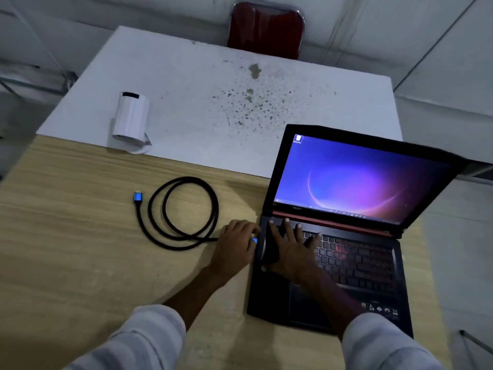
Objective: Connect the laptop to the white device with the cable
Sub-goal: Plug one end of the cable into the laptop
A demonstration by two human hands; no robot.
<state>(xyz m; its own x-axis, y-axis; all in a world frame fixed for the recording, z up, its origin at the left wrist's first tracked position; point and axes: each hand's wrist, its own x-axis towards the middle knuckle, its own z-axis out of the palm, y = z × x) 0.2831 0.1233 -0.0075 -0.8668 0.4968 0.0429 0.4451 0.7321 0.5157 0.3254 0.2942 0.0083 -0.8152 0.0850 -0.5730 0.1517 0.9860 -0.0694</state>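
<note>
An open black laptop (354,209) with a lit purple screen stands at the right on the wooden table (66,249). My right hand (290,247) lies flat with spread fingers on the left part of its keyboard. My left hand (236,243) is closed on the blue plug of a black cable (184,212), held against the laptop's left edge. The cable lies coiled to the left, and its other blue plug (138,197) rests free on the wood. The white device (130,120), a cylinder, stands far left on the white tabletop.
A stained white table (213,89) adjoins the wooden one at the back. Behind it stands a red chair (265,29). Bare wood lies between the cable coil and the near edge.
</note>
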